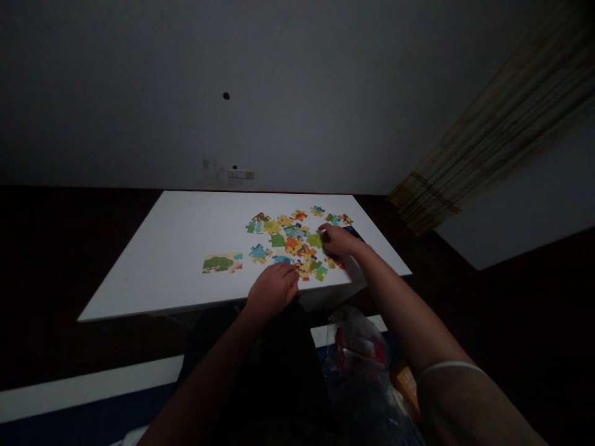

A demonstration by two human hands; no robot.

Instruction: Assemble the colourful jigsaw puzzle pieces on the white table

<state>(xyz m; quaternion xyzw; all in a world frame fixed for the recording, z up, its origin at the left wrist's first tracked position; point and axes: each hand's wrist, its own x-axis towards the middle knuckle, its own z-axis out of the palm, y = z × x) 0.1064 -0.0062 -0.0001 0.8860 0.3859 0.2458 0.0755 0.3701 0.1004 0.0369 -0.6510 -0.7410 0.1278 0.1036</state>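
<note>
A white table (186, 248) is carrying a scatter of colourful puzzle pieces (292, 238) toward its right half, with a small joined section (222, 262) lying apart to their left. The left hand (273, 290) is resting knuckles-up at the near edge, fingers curled together. The right hand (338, 240) is pressing fingertips onto a green piece (315, 240); whether it is gripping it, I cannot tell.

Tabletop (176, 248): smooth, matt white, laminate-like. Puzzle pieces (292, 241): flat printed card, matt, bright colours. Bag (357, 353) below the tabletop edge: clear crinkled plastic, glossy. Curtain (502, 124): coarse woven cloth. Wall (297, 93): plain matt paint.
</note>
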